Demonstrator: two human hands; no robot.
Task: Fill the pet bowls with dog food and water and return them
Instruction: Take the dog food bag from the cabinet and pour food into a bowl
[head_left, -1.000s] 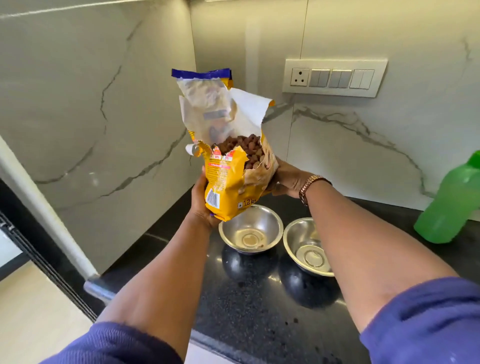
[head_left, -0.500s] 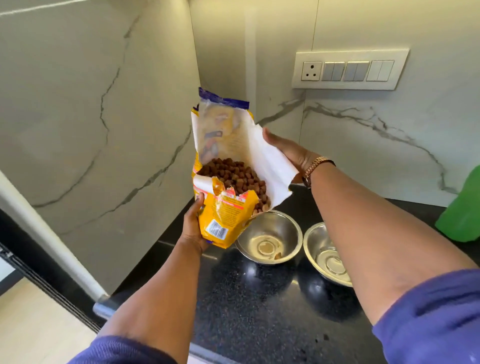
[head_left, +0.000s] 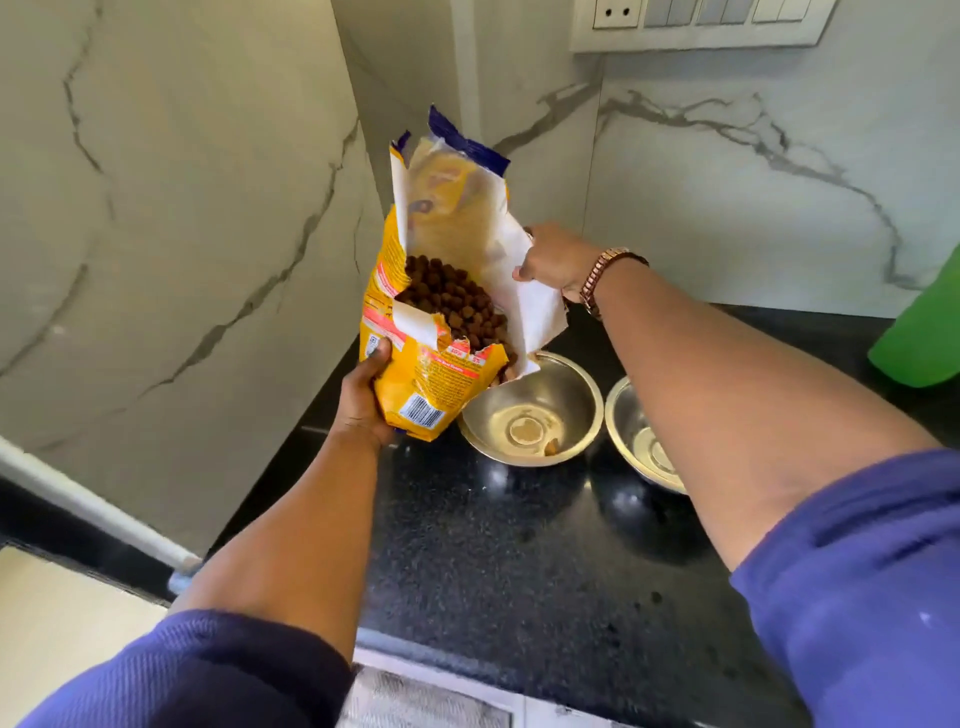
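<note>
The left hand (head_left: 363, 400) grips the lower part of the yellow dog food bag (head_left: 415, 374), thumb on the printed front face and fingers curled round the back, out of view. The bag is held above the black worktop (head_left: 493, 545) and tilted toward 3 o'clock, so that its torn lower lip hangs over the 9 o'clock rim of the left steel bowl (head_left: 530, 415). Brown kibble (head_left: 452, 306) fills the open mouth of the bag up to the tear. The right hand (head_left: 556, 260) pinches the white inner flap of the bag at its 3 o'clock edge and pulls the opening wide; the fingers lie behind the flap, so their exact position cannot be told. A metal watch band (head_left: 597, 275) sits on the right wrist. The left steel bowl stands on the worktop and holds a single piece of kibble near its 5 o'clock wall. The right steel bowl (head_left: 639, 441) stands just beside it at 3 o'clock, partly hidden by the right forearm. A green bottle (head_left: 924, 338) stands at the 3 o'clock edge of the view, well apart from the bowls. A switch panel (head_left: 696, 23) is mounted on the marble wall at 12 o'clock.
</note>
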